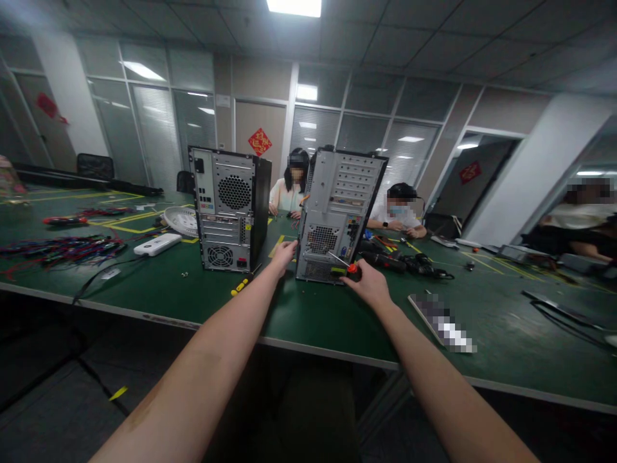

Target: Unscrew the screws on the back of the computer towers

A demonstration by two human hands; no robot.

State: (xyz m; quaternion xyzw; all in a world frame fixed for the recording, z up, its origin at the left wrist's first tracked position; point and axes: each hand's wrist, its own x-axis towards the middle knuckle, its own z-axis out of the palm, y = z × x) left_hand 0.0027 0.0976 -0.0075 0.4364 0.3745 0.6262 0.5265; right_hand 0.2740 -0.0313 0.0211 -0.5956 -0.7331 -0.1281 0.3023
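Two computer cases stand upright with their rear panels facing me. My left hand [285,254] is against the lower left edge of the right case [318,199]; its fingers are partly hidden, and whether they grip the edge is unclear. My right hand [369,283] is closed on a screwdriver [353,267] with a red and black handle, at the lower right of that case. The shaft points up and left across the rear panel, near the vent grille. The left case [226,222] is untouched. A yellow and black tool [240,287] lies in front of it.
A bundle of coloured wires [62,254], a white power strip [157,244] and a white round basket [180,220] lie left. Black cables [424,265] and a pixelated flat object [441,323] are at right. Several people sit beyond the green table [193,312].
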